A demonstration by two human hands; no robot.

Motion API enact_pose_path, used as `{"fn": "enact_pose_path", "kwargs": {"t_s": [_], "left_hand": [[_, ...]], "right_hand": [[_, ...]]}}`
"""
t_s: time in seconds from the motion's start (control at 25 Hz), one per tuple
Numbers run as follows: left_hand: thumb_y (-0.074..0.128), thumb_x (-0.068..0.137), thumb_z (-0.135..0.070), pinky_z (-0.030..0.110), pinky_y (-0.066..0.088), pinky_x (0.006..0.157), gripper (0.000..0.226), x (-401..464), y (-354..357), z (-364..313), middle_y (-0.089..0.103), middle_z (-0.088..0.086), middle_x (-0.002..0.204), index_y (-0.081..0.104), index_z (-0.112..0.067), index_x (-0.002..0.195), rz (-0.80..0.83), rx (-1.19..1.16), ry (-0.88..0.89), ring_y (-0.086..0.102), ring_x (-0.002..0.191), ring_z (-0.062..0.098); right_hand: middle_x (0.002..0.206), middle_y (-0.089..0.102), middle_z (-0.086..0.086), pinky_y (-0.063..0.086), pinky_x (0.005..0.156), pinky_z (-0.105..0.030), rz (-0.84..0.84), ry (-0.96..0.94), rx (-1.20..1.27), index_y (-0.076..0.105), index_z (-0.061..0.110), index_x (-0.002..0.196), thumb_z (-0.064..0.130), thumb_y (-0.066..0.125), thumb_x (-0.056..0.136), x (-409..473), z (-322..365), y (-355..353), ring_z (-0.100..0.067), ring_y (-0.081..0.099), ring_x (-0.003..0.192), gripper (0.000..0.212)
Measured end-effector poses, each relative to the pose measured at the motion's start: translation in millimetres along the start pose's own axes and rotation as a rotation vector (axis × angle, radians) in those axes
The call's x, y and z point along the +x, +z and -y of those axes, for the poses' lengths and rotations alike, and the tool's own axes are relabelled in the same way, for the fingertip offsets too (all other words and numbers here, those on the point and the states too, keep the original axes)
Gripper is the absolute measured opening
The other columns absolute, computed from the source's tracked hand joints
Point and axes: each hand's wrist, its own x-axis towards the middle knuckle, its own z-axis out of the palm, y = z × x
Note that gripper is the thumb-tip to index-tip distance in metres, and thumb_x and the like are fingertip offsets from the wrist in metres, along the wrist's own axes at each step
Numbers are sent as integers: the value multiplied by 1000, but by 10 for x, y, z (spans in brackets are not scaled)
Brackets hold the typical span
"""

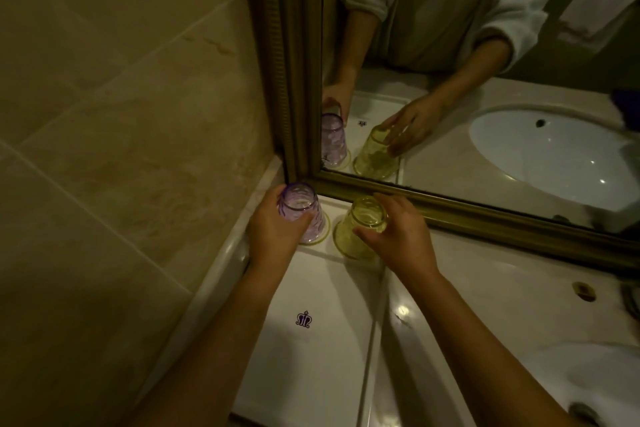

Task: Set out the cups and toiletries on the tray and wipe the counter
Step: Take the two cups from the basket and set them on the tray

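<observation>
A white tray with a small purple crest lies on the counter against the left wall. At its far end, just below the mirror, two glass cups stand upside down on round coasters. My left hand is wrapped around the purple cup. My right hand grips the yellow cup, which tilts slightly to the left. The two cups stand side by side, a small gap apart. No toiletries are in view.
A gold-framed mirror runs along the back and reflects both hands and cups. The pale counter stretches right to a white sink at the lower right. Beige wall tiles close off the left side.
</observation>
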Motion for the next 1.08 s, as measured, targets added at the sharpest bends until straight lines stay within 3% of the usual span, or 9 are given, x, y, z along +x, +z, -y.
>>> {"fn": "enact_pose_path", "kwargs": {"t_s": [0.16,0.4,0.68,0.84,1.0,1.08], "left_hand": [[82,59,-12,27,46,82,55,26,47,18,67,11,107,60,-13,109,7,-13,26,63,97,26],[82,59,-9,42,50,90,59,22,85,63,66,16,110,58,-7,113,9,17,40,61,102,30],[80,62,-13,39,48,92,62,-3,64,41,64,15,115,55,-7,118,45,36,30,59,107,29],[80,63,-16,33,42,99,70,1,-1,1,52,15,127,50,-8,126,92,175,239,49,117,25],[74,69,-8,33,41,93,41,79,-78,-53,57,16,120,65,-9,109,180,339,359,53,109,32],[72,69,-5,31,38,93,38,77,-102,-43,59,17,118,66,-6,107,192,407,422,52,109,34]], "right_hand": [[125,56,-15,42,91,-32,13,3,-13,52,7,126,24,79,69,22,-17,80,-29,53,113,65],[126,56,-15,42,90,-32,20,12,3,53,6,125,24,79,69,44,-78,129,-29,53,113,64],[127,53,-15,44,89,-34,6,7,-2,51,7,128,25,79,69,3,-111,177,-29,52,114,68],[126,54,-12,44,86,-34,21,32,-37,48,11,129,28,79,68,8,-127,146,-27,52,114,71],[123,56,-13,44,84,-35,55,19,-69,51,10,126,28,79,68,47,-137,112,-29,53,111,67],[125,55,-12,46,83,-37,55,-11,-119,50,13,127,28,78,68,41,-119,78,-29,52,112,67]]}}
